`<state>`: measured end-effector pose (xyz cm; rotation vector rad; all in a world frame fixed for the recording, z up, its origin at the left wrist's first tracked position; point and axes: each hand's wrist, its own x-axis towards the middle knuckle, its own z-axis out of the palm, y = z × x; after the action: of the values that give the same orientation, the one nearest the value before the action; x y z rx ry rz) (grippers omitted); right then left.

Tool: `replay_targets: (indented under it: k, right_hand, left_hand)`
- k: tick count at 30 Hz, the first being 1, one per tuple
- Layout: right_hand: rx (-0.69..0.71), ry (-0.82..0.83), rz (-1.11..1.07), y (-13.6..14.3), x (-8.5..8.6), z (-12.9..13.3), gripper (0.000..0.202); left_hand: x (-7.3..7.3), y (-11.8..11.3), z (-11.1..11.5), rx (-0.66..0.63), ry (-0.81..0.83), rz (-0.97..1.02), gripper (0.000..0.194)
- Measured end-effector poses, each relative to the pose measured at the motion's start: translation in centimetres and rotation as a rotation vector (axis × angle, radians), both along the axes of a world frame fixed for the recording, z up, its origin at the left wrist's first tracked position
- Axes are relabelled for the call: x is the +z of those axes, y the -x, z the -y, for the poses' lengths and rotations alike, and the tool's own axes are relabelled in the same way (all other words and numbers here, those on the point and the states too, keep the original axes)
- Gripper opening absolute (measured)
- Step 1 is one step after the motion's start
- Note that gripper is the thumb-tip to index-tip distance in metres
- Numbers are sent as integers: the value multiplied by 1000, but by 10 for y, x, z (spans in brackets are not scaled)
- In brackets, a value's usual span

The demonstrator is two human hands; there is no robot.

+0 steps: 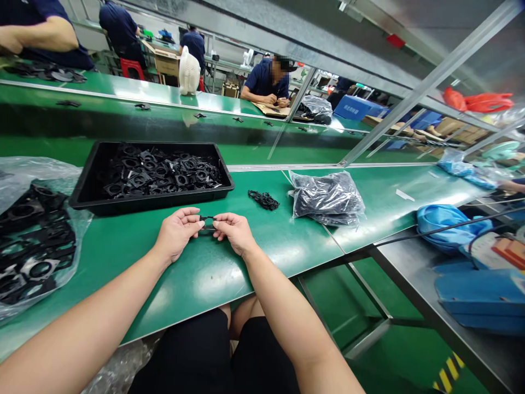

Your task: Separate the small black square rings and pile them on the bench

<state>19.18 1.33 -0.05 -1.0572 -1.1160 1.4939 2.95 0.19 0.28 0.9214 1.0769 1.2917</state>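
My left hand [180,231] and my right hand [232,230] pinch a small black plastic part [208,226] between them, low over the green table. Its middle looks open, but fingers cover both ends. Just beyond my hands stands a black tray [151,203] heaped with black ring-shaped plastic parts [164,172]. Beyond my right hand lies a small pile of thin black parts [263,200]. At the far left, a clear plastic bag [80,219] holds larger black parts with round holes.
A sealed clear bag of black parts [326,198] lies right of the pile. Behind the table runs a green conveyor [164,128] with several black pieces. A metal post [385,128] rises at right, above a steel side table [404,262] with blue cloth. Co-workers sit across the line.
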Motion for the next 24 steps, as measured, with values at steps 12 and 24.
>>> replay_targets:
  k: [12, 24]
  right_hand:
    - [-8, 6, 94, -5, -3, -3, 26]
    - [-157, -65, 80, 24, 70, -60, 36]
  left_hand:
    - [-4, -2, -1, -48, 35, -72, 50]
    - [-21, 2, -12, 214, -96, -184, 47]
